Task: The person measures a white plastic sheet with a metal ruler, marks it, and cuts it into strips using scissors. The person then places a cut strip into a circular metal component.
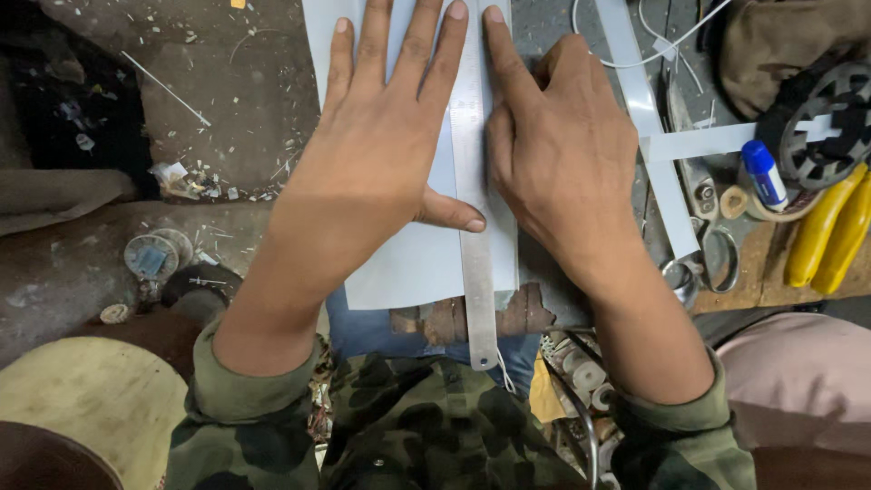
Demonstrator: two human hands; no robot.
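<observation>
Between both hands' fingers, ruler (steel)

**Cluttered workshop floor seen from above**

A dusty grey floor strewn with small white scraps fills the far left. A round wooden stool top sits at the near left, beside a small capped metal fitting. On the right, a wooden board carries scissors, a blue-capped glue stick, yellow tool handles and a brown cloth. Light is dim, with darker shadow at the far left.
</observation>
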